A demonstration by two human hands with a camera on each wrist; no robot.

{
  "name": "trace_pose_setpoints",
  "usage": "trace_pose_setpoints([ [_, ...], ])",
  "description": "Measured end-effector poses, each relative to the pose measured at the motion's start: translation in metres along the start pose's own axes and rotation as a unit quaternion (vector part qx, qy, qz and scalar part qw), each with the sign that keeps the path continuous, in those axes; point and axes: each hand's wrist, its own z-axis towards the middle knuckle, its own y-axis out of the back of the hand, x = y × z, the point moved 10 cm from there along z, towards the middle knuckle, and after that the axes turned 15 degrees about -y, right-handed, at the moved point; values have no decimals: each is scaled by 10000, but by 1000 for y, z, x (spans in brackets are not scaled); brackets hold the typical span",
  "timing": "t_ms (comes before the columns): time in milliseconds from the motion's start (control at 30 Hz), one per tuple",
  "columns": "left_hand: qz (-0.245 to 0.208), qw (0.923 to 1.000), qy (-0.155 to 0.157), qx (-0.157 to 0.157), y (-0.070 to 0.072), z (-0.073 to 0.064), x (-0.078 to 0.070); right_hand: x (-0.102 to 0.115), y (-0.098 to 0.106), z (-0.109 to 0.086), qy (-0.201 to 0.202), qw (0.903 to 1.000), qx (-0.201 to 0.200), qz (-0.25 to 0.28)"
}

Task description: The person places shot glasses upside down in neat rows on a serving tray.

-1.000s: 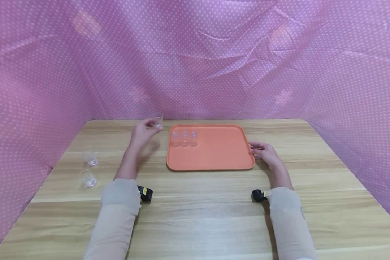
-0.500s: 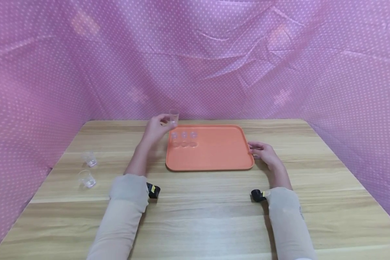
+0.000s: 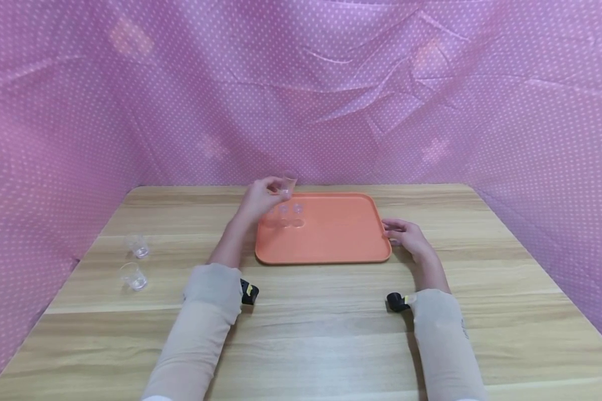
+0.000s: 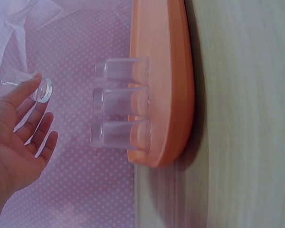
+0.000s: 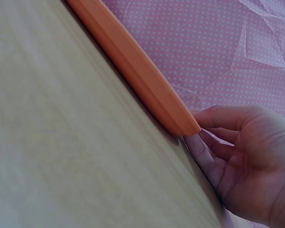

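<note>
My left hand (image 3: pixel 262 199) pinches a clear plastic cup (image 3: pixel 289 184) between thumb and fingers, above the far left part of the orange tray (image 3: pixel 338 231). In the left wrist view the held cup's thick base (image 4: pixel 45 90) points toward the tray side, and the other fingers are spread. Three clear cups (image 4: pixel 121 102) stand in a row on the tray, wide rims down; from the head view my left hand partly covers them. At the tray's right edge, my right hand (image 3: pixel 408 236) grips the rim, with fingers above and below it in the right wrist view.
Two more clear cups, one farther back (image 3: pixel 139 247) and one nearer (image 3: pixel 134 277), stand on the wooden table (image 3: pixel 316 334) at the left. A pink dotted cloth (image 3: pixel 301 100) hangs around the table's back and sides.
My left hand has carried the cup rightward, from left of the tray to above its far left part. My right hand stays at the tray's right edge.
</note>
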Motion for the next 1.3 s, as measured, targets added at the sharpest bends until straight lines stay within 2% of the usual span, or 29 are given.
trace_pose_setpoints([
  [300,-45,9999,-117,42,-16,7,-10,0,0,0,-111,9999,62,44],
  [533,-25,9998,-159,101,-25,9,-13,0,0,0,16,10000,-34,-63],
  [733,-142,9997,-198,14,-31,9,-13,-1,2,2,39,9999,-69,-108],
  [1100,-304,9992,-75,-252,-37,11,-14,-1,2,2,29,9999,-82,-95],
  [1200,-689,9969,-82,-379,-40,14,-12,-2,2,3,40,9999,-85,-83],
  [1300,-1349,9900,5,-421,-46,15,-7,-1,2,3,77,9999,-69,-99],
])
